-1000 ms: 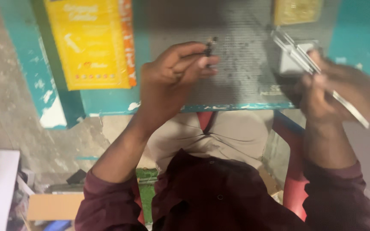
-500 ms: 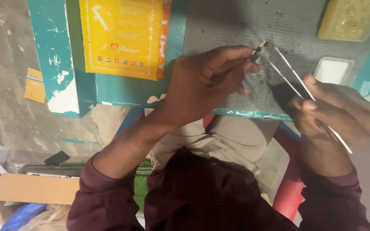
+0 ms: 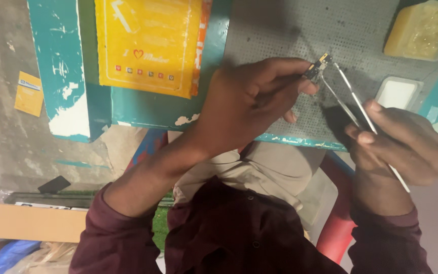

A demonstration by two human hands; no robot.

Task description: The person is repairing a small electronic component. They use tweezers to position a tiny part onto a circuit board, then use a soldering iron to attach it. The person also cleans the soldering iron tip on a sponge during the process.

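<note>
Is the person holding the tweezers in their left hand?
No, the tweezers are in the right hand; the left hand pinches a small circuit board.

Yellow packet (image 3: 150,45), yellow sponge tray (image 3: 424,30), white case (image 3: 397,94).

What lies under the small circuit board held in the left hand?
Under the small circuit board lies the grey perforated mat; the left hand covers part of it.

Two hands (image 3: 249,101); one tweezers (image 3: 353,109); one small circuit board (image 3: 317,66); two yellow packets (image 3: 148,45).
</note>
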